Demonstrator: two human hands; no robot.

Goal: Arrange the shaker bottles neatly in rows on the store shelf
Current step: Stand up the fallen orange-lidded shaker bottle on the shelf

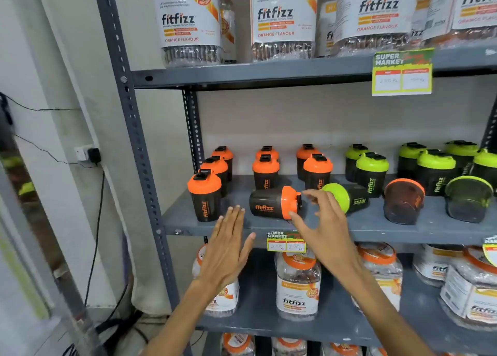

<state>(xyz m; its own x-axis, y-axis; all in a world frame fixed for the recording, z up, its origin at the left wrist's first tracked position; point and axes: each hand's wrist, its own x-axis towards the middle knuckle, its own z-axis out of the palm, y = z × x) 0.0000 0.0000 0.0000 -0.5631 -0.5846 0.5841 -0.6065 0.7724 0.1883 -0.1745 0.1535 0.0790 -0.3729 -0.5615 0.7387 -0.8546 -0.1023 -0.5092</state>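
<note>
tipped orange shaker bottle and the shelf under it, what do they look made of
Tipped orange shaker bottle: likely plastic, with a dark smoky translucent body, a printed logo and a smooth, slightly glossy orange lid. Shelf: probably grey painted steel, matte, on perforated angle posts.

- Large fitfizz jars point(283, 19) stand on the upper shelf.
- A yellow price tag point(402, 71) hangs below them.
- A black plug point(94, 155) sits in the wall socket point(81, 153).
</note>
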